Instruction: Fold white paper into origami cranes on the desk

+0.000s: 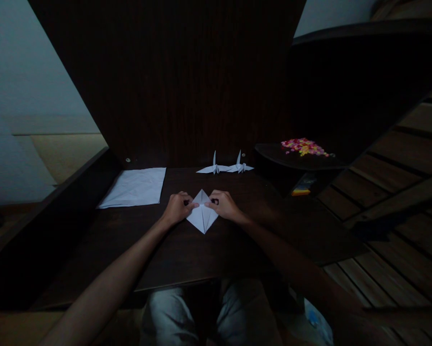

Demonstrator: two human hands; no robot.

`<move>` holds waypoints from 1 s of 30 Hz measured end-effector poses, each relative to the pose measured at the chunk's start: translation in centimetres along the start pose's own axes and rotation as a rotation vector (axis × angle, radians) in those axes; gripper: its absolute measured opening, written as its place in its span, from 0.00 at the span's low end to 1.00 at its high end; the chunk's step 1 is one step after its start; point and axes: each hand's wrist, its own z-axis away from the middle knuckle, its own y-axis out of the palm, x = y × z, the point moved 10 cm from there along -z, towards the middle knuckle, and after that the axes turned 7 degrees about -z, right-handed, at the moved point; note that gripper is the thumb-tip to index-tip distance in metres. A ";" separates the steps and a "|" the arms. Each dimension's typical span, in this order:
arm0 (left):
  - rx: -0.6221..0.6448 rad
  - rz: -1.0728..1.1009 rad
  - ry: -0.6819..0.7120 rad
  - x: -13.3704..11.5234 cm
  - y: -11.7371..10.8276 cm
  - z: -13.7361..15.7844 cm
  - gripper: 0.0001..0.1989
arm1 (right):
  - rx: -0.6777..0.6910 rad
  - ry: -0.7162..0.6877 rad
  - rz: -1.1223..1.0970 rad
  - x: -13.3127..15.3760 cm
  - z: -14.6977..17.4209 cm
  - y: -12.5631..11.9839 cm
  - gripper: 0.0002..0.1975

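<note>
Fingers (193, 205) on your left hand (177, 207) and right hand (226, 203) are pinching the side corners of a white diamond-folded origami paper (203, 222). It's sitting between your hands mid-table (187, 259), one tip pointing toward you. Two white paper cranes (216, 168) are standing side by side just behind. White square paper (136, 187) is lying flat at left. Small multicoloured pieces (304, 145) are lying heaped on the rounded shelf (271, 153) at right.

Pale grey trousers (168, 312), creased and partly lost in shadow, are worn; both forearms (122, 269) are seen bared, as are the left hand (178, 207) and the right hand (224, 203).
</note>
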 end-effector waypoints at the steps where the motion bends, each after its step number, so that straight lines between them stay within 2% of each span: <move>1: -0.005 0.004 0.000 0.0 -0.1 0.0 0.10 | -0.001 0.008 -0.001 0.0 0.0 0.0 0.05; 14: 0.012 0.012 -0.033 0.3 0.2 -0.1 0.12 | 0.007 0.026 -0.001 -0.1 -0.1 0.1 0.07; 22: 0.083 -0.017 -0.095 0.6 0.8 -0.1 0.10 | -0.002 0.149 0.077 0.1 0.1 0.5 0.15; 30: 0.113 -0.025 -0.106 0.4 0.8 -0.1 0.08 | 0.036 0.192 0.095 -0.5 0.1 0.8 0.12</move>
